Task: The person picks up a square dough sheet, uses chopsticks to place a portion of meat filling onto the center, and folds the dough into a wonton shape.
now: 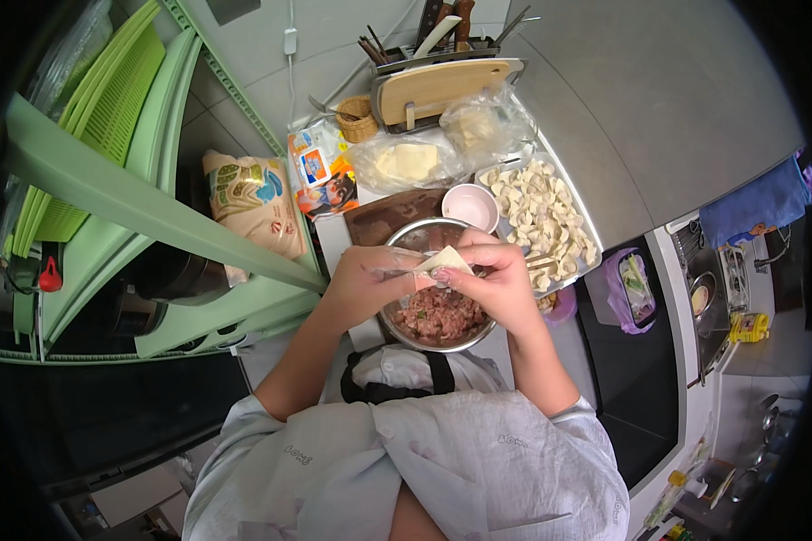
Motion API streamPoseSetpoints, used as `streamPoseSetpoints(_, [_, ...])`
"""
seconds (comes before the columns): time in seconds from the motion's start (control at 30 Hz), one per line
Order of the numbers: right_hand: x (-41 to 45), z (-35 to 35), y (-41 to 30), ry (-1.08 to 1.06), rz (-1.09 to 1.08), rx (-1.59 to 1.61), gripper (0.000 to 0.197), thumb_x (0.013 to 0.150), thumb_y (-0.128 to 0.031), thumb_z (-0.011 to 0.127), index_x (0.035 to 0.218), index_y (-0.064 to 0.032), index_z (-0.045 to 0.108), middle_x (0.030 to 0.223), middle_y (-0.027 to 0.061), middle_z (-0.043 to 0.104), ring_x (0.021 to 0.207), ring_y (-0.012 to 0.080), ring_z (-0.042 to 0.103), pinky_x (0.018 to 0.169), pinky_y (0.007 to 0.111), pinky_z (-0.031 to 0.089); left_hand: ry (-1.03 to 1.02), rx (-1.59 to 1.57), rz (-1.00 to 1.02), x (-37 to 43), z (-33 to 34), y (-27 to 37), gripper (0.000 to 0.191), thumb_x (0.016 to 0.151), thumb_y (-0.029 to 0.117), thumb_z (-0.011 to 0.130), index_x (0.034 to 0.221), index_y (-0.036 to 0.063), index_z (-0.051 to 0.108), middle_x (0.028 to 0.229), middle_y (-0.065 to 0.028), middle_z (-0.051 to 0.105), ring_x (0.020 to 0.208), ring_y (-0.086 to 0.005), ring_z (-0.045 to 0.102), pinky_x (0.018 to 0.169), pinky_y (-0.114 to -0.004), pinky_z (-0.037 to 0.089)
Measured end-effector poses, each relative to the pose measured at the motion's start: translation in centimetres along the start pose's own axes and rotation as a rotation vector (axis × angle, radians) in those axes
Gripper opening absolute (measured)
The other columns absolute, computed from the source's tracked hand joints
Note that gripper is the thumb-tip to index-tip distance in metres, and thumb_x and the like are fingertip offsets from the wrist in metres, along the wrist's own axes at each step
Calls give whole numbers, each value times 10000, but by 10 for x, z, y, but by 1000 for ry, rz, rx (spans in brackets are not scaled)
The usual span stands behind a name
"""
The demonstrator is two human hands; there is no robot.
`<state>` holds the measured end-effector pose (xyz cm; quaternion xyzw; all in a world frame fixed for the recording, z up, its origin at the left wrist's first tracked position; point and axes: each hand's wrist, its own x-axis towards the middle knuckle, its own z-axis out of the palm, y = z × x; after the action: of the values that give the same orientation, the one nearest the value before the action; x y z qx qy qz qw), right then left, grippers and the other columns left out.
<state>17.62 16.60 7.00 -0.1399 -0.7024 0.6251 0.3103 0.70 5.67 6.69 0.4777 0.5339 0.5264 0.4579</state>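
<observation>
Both hands meet over a steel mixing bowl (475,338) that holds raw minced meat (440,315) with green bits. Between the fingers is a pale square dough wrapper (448,260), its corner pointing up. My left hand (379,276) pinches the wrapper's left side, and my right hand (499,276) grips its right side, thumb at the middle. Whether filling lies inside the wrapper is hidden by the fingers. Right behind the bowl stands a small pinkish bowl (471,208). At the right, a tray (592,260) carries many folded dumplings (545,213); chopsticks (540,260) rest by its near edge.
A wooden board (392,215) lies under the bowl. Behind are bagged wrappers (407,161), another plastic bag (480,128), a wipes packet (318,169) and a knife rack with a cutting board (440,91). A green shelf (176,209) borders the left; a lined bin (629,291) stands right.
</observation>
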Motion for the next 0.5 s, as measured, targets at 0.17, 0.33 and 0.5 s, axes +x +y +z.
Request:
streamPoseSetpoints(0.17, [7, 0, -3, 54, -192, -262, 95, 716, -46, 694, 811, -43, 697, 674, 16, 560, 683, 137, 486, 635, 265, 386, -16, 16, -107, 1, 2, 8, 189, 749, 42, 694, 919, -31, 654, 878, -58, 658, 798, -79, 586, 714, -223, 470])
streamPoseSetpoints(0.33, [11, 3, -5, 16, -89, -183, 82, 722, -72, 686, 800, -47, 696, 692, 31, 581, 705, 160, 503, 675, 285, 395, -37, 38, -92, 1, 0, -1, 192, 745, 18, 695, 921, -42, 647, 879, -56, 646, 796, -84, 584, 698, -231, 472])
streamPoseSetpoints(0.5, [15, 3, -10, -30, -164, -308, 106, 709, -99, 697, 796, -39, 690, 696, 38, 590, 716, 165, 518, 693, 287, 397, -48, 195, -26, 1, -1, 7, 172, 788, 35, 654, 939, -48, 643, 879, -57, 646, 793, -89, 582, 695, -230, 468])
